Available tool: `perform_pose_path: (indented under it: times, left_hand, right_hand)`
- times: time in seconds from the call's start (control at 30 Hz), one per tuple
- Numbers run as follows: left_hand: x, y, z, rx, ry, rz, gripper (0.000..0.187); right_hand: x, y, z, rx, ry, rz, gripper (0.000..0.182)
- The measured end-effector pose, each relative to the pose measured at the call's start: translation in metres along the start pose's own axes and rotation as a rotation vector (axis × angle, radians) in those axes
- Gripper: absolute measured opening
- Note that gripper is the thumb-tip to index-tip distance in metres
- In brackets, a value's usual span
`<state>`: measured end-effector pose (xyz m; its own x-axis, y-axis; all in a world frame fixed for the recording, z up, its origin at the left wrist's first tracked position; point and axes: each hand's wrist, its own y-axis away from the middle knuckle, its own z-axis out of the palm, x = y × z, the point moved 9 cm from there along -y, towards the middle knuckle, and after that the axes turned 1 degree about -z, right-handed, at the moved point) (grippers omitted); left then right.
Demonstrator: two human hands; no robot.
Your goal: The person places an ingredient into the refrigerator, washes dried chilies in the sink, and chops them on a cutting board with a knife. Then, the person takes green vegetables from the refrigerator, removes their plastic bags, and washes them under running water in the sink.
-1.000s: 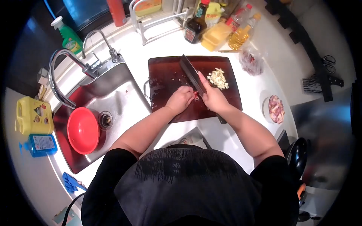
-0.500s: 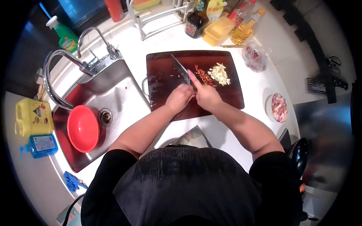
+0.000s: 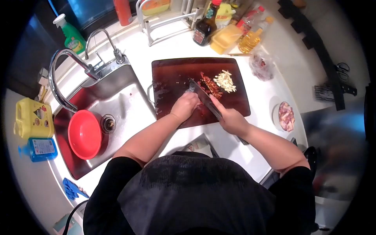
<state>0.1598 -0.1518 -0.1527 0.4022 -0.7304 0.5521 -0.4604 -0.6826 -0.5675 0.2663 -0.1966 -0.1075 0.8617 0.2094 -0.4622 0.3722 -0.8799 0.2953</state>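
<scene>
My right hand (image 3: 233, 119) grips a kitchen knife (image 3: 206, 98), its dark blade slanting up and left across the chopping board (image 3: 168, 72). Against the blade's left side, my left hand (image 3: 186, 105) is closed, with curled fingers pressed down on red chili (image 3: 200, 109) that is mostly hidden beneath them. Just right of the blade lies a heap of chopped red chili (image 3: 211, 86). Beside that heap are pale cut pieces (image 3: 226, 81), which look like garlic or ginger. Small bits and wet spots dot the board's left side.
Left of the board is a steel sink (image 3: 133, 98) holding a red basin (image 3: 84, 134). A bowl of raw meat (image 3: 286, 116) and a plastic bag (image 3: 261, 67) stand on the right. Behind are a metal rack (image 3: 168, 24), a dark sauce bottle (image 3: 204, 29) and an oil bottle (image 3: 250, 40).
My right hand has moved right and toward my body, bringing the knife back with it. The blade now lies further right and lower. My left hand stays nearly in place.
</scene>
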Motion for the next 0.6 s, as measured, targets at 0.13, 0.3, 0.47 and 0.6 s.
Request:
perform_pose_path:
  times: [0.13, 0.3, 0.47, 0.6]
  left_hand:
    - [0.000, -0.003, -0.001, -0.026, 0.021, -0.032, 0.009]
    - [0.003, 0.002, -0.006, -0.026, -0.004, 0.035, 0.009]
    - [0.000, 0.006, -0.009, 0.026, -0.013, -0.020, 0.011]
    - [0.002, 0.006, -0.010, 0.026, 0.001, -0.020, 0.011]
  right_hand:
    - [0.001, -0.064, 0.017, 0.178, -0.019, -0.046, 0.077]
    - [0.015, -0.070, 0.002, 0.172, -0.156, 0.058, 0.079]
    - [-0.008, -0.048, 0.002, 0.099, 0.022, -0.042, 0.080]
    - [-0.001, -0.027, 0.005, -0.045, -0.061, 0.070, 0.080]
